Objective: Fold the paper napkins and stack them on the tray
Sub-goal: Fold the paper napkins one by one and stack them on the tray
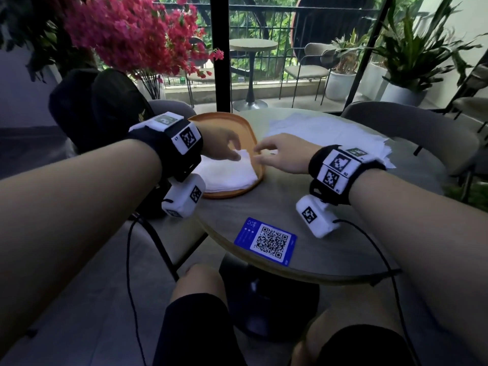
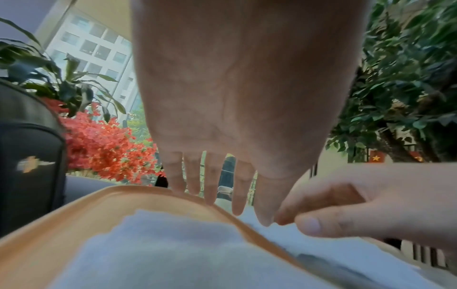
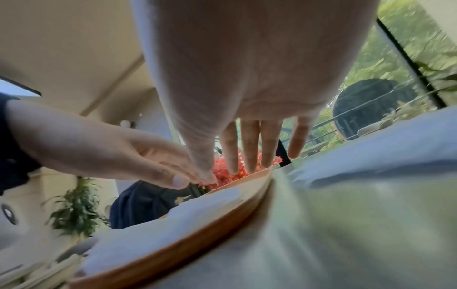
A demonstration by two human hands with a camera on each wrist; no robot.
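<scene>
On tray [image 1: 224, 122], folded white napkins [image 1: 224, 175]; both hands' fingers [image 1: 232, 154] straight, apart

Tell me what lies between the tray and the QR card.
Only bare table lies between the tray and the QR card; the head view shows it.

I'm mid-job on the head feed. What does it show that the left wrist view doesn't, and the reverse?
Head only: the blue QR-code card near the round grey table's front edge, and the loose pile of unfolded white napkins right of the tray.

Left wrist only: the left palm from below, with straight fingers above the tray's far rim.

Both: the orange wooden tray, the folded white napkin stack on it, the left hand and the right hand.
</scene>
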